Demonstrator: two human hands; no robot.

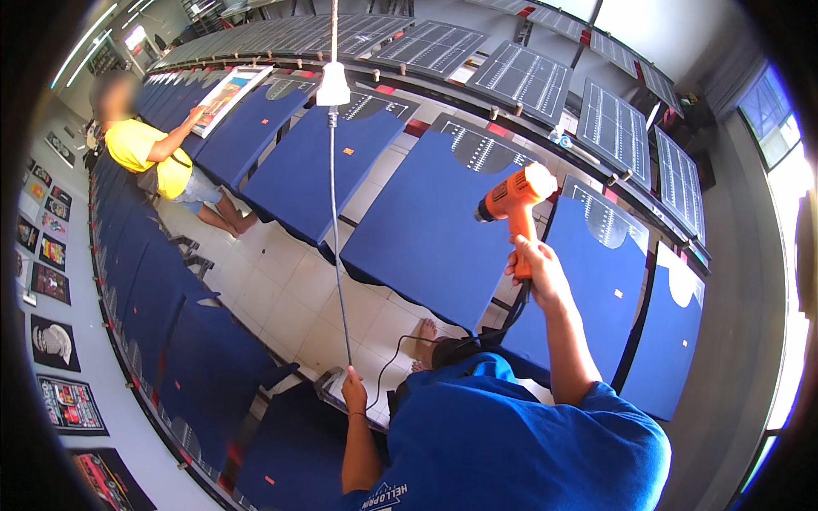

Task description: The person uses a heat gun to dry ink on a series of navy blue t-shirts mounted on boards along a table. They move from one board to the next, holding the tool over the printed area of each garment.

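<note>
My right hand [538, 266] is closed around the handle of an orange heat gun [516, 196], its dark nozzle pointing left over a dark blue shirt [439, 226] spread on a printing board. From the handle's base a black cord runs down past my body. My left hand [354, 392] grips the lower part of a grey power cable [334, 221]. That cable rises to a white plug connector [333, 85] hanging from above. Another blue shirt [588, 281] lies just right of my right hand.
Dark boards with white grid marks [521, 81] line a long rail at the back. More blue shirts [204, 358] fill a row on the left. A person in yellow [152, 153] holds a framed screen [230, 98] further along the tiled aisle [285, 272]. Windows stand at right.
</note>
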